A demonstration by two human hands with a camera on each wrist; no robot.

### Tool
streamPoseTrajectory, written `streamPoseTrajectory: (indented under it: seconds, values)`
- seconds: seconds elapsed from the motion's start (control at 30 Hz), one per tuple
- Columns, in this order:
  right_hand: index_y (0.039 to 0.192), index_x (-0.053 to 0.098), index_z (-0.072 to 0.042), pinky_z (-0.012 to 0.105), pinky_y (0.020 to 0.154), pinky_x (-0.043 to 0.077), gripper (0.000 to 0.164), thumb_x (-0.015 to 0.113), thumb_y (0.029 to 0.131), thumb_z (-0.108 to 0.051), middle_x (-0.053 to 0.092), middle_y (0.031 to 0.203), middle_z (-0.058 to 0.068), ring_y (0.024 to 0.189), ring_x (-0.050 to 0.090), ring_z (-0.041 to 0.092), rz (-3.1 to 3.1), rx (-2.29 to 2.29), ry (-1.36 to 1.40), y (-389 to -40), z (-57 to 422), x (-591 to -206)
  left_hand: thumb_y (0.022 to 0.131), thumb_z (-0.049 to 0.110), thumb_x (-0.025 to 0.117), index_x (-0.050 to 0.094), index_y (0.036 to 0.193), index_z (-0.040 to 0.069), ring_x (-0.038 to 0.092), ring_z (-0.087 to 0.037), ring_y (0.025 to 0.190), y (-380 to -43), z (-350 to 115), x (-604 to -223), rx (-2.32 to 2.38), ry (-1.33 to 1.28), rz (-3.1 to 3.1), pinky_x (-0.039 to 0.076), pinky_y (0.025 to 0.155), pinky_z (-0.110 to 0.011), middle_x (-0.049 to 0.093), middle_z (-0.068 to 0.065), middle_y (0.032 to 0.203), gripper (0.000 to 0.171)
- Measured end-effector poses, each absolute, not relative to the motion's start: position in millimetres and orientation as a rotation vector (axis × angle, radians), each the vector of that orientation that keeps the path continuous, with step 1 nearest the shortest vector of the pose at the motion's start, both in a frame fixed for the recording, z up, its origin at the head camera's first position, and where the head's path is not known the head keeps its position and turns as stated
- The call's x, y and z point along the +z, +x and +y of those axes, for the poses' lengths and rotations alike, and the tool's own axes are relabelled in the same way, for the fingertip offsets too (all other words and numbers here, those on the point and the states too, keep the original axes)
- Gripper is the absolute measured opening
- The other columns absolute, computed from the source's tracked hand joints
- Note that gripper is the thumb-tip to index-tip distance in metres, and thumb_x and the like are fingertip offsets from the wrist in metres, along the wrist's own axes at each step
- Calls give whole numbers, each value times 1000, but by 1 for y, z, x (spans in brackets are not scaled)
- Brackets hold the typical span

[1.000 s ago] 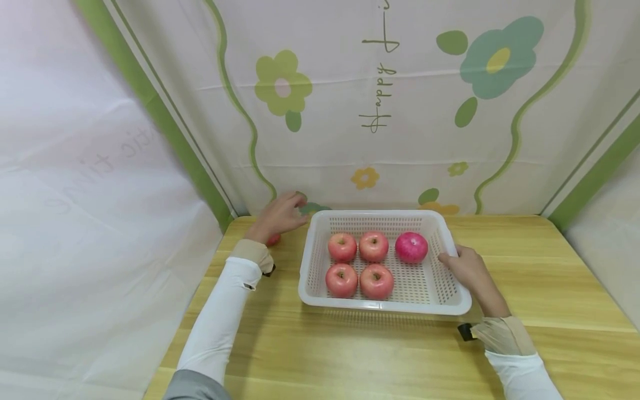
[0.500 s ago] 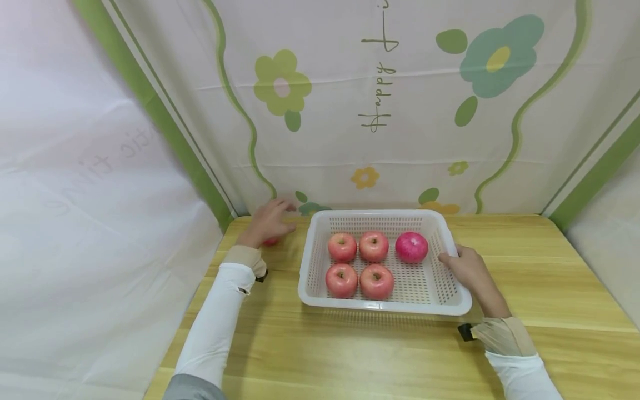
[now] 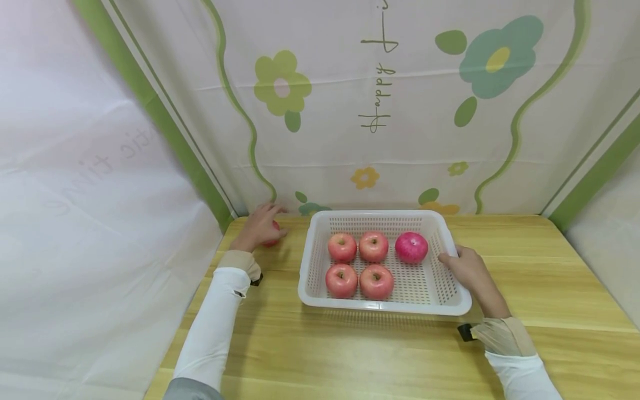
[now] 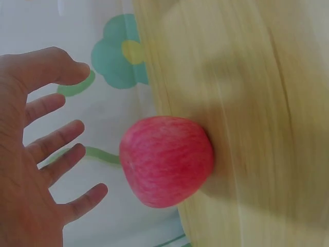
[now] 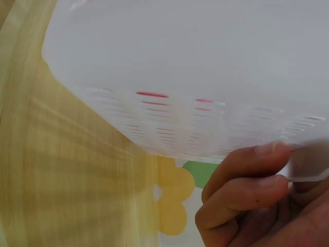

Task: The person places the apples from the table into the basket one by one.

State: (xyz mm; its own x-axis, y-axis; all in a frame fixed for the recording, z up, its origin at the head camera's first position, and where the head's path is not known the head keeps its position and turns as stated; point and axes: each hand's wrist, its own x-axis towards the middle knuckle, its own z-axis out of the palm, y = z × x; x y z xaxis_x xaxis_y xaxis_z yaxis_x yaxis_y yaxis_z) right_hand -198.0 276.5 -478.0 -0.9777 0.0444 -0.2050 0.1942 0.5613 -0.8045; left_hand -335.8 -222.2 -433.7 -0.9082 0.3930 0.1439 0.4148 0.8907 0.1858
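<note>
My left hand (image 3: 258, 226) is over a red apple (image 3: 271, 243) at the table's back left, partly covering it in the head view. In the left wrist view the fingers (image 4: 61, 136) are spread and apart from the apple (image 4: 167, 160), which rests on the wood. My right hand (image 3: 470, 268) grips the right rim of a white slotted plastic basket (image 3: 385, 306), thumb inside. Fingers curl under the edge of the basket (image 5: 180, 46) in the right wrist view. Several pale red apples (image 3: 376, 281) sit in its left half, and a deeper pink round fruit (image 3: 411, 248) lies farther right.
The wooden table (image 3: 365, 361) runs back to a flower-printed cloth (image 3: 330, 111) hanging behind it. Another white cloth (image 3: 100, 222) hangs on the left side. The basket stands near the table's back edge, right of the loose apple.
My left hand has moved left and down, away from the basket, to the loose apple. My right hand and the basket stay in place.
</note>
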Motion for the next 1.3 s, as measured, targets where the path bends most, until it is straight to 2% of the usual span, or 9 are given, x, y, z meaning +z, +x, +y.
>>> streamPoseTrajectory:
  seconds: [0.27,0.53,0.67,0.83,1.3]
  values:
    - [141,35,12,36,59,58,60,45,99,-30,59,111,34,75,68,24,2634,-1389,206,-200,277,-478,76,36,71,53,134,15,35,-38,127,-338,-230,-441,-362,-548,-2996,40,93,-62,43,-13,138,64]
    - [140,36,12,36,59,58,59,45,99,-30,60,110,33,75,68,24,2637,-1388,204,-200,278,-478,76,35,69,50,134,15,34,-35,127,-339,-236,-449,-385,-522,-3012,46,84,-59,40,-14,139,65]
    - [139,37,12,36,59,58,58,45,99,-29,60,109,33,75,68,24,2638,-1392,201,-200,278,-478,76,29,70,50,135,14,36,-34,122,-338,-238,-450,-417,-506,-3008,47,81,-59,41,-16,139,64]
    - [139,38,12,36,59,58,57,45,99,-28,60,110,33,74,68,24,2641,-1396,196,-200,277,-478,76,22,70,49,137,11,37,-35,121,-337,-240,-451,-437,-498,-3000,47,83,-58,41,-18,138,66]
    - [141,35,12,36,59,58,59,44,99,-29,60,110,33,74,68,24,2643,-1391,206,-198,277,-479,79,24,71,43,142,9,32,-37,124,-331,-243,-462,-512,-412,-3057,46,86,-60,33,-21,141,70]
